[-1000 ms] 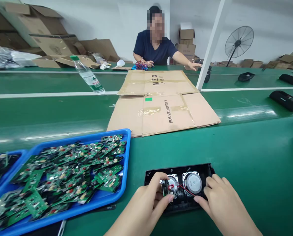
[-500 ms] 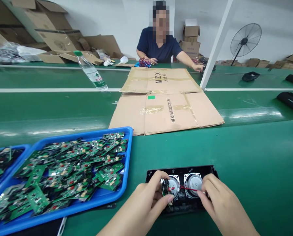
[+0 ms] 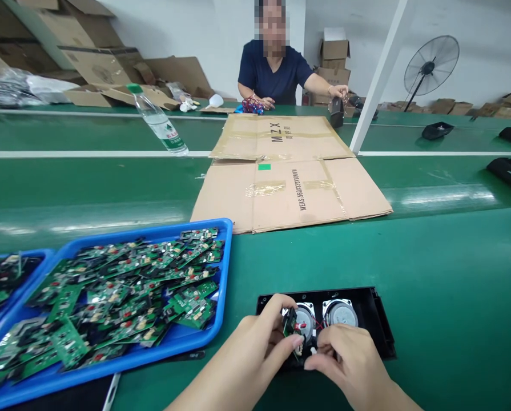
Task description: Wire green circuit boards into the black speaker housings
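A black speaker housing (image 3: pixel 378 328) lies on the green surface in front of me, with two round silver speakers (image 3: pixel 341 313) set in it. My left hand (image 3: pixel 266 339) is closed on a small green circuit board (image 3: pixel 290 323) over the housing's left part; fingers hide much of the board. Thin red wires (image 3: pixel 319 324) run between the speakers. Thumb and fingers of my right hand (image 3: pixel 351 354) pinch a small white connector (image 3: pixel 313 350), just right of the board and apart from it. That hand covers the lower part of the right speaker.
A blue tray (image 3: pixel 226 274) piled with circuit boards stands at left, beside a second tray (image 3: pixel 45 260). Flattened cardboard (image 3: pixel 276 191) lies ahead, near a tilted water bottle (image 3: pixel 163 128). Opposite, a person (image 3: pixel 272 74) reaches toward a dark object. Black cases (image 3: pixel 510 174) sit at right.
My right hand has moved left and down from the red wire to the white connector near the board. My left hand stays put. The person opposite has lifted a hand above a dark object.
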`<action>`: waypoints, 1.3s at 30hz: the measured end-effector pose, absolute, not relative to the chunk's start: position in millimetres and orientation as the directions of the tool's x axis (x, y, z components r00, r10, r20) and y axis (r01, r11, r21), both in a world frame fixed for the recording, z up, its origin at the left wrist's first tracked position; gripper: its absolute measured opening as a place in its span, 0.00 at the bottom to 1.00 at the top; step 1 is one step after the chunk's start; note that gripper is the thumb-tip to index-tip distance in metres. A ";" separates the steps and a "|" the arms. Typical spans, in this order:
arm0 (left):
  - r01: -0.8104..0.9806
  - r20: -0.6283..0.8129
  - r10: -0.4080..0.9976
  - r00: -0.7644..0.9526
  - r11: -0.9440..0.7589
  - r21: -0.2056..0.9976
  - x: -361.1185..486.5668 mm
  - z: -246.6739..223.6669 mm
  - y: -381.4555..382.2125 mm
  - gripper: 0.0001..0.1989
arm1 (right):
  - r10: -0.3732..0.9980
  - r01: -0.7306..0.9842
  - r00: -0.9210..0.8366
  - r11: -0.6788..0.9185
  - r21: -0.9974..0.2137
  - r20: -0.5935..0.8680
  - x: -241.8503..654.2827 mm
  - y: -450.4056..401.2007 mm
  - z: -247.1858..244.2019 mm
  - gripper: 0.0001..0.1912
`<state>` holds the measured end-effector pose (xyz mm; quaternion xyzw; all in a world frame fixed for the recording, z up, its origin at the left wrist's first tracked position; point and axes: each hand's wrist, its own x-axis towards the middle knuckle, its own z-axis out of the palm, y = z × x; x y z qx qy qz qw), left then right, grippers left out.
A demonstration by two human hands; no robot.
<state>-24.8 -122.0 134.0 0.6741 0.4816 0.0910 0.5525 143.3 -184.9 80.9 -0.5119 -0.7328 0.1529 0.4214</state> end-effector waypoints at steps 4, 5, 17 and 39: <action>0.565 -0.412 0.740 0.531 0.053 0.824 -25.4 137.1 -122.8 0.10 | 0.906 0.552 -0.172 0.414 -0.724 0.387 145.9 -184.5 83.0 0.16; 0.566 -0.405 0.744 0.532 0.043 0.823 -25.5 137.9 -123.2 0.09 | 0.911 0.521 -0.197 0.410 -0.749 0.361 146.5 -184.6 83.3 0.14; 0.550 -0.368 0.689 0.624 -0.054 0.833 -22.2 136.3 -128.3 0.10 | 0.892 0.594 -0.397 0.429 -0.680 0.216 145.4 -183.7 88.7 0.12; 0.510 -0.188 0.745 0.640 -0.229 0.829 -19.7 137.9 -131.7 0.12 | 0.951 0.710 -0.250 0.306 -0.634 0.179 140.7 -189.5 79.8 0.05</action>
